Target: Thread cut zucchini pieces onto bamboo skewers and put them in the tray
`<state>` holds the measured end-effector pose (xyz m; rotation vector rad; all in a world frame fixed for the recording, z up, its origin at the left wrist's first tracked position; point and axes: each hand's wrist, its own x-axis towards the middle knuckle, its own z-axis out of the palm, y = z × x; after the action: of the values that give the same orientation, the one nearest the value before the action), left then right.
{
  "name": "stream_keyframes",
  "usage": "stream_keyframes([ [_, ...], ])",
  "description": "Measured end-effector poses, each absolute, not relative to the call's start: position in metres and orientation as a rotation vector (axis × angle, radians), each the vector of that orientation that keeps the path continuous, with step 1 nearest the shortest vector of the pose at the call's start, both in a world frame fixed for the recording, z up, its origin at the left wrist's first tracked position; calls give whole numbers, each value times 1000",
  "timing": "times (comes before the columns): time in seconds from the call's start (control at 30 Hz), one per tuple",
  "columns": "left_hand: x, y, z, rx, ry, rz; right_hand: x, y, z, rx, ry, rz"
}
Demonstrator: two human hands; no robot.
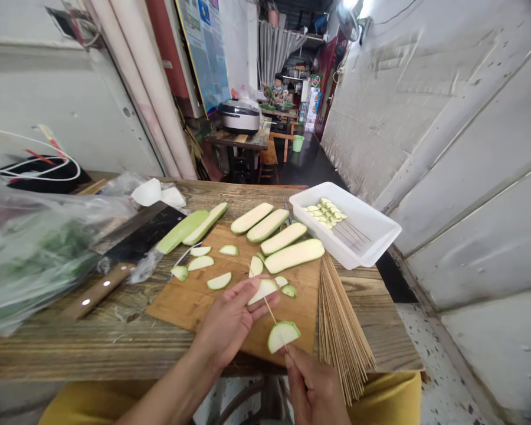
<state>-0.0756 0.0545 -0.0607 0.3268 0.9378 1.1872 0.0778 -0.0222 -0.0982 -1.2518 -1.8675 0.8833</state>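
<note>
My right hand (pixel 314 389) pinches the lower end of a thin bamboo skewer (pixel 269 310) at the front edge of the wooden cutting board (pixel 194 301). Several pale green half-moon zucchini slices sit along the skewer, the lowest (pixel 283 336) just above my right fingers. My left hand (pixel 232 319) is shut on a middle slice (pixel 263 292). Long zucchini strips (pixel 294 255) lie across the far side of the board, and loose half-moon slices (pixel 201 262) lie to the left of the skewer.
A cleaver (pixel 141 236) lies left of the board on the wooden table (pixel 115 348), beside a plastic bag of greens (pixel 35 260). A white tray (pixel 345 224) holds finished skewers at the right, above a fanned bundle of bamboo skewers (pixel 340 324). A person sits far back.
</note>
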Motion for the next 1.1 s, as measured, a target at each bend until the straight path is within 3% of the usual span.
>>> stream_keyframes([
  [0.57,-57,35,-56,408,858,979,79,-19,-86,-1283,-1723,964],
  [0.9,-72,35,-61,578,1073,1019,73,-11,-94,-1208,-1213,1426],
  [1.1,-71,37,-59,597,1123,1152,95,3,-107,-470,-424,2162],
])
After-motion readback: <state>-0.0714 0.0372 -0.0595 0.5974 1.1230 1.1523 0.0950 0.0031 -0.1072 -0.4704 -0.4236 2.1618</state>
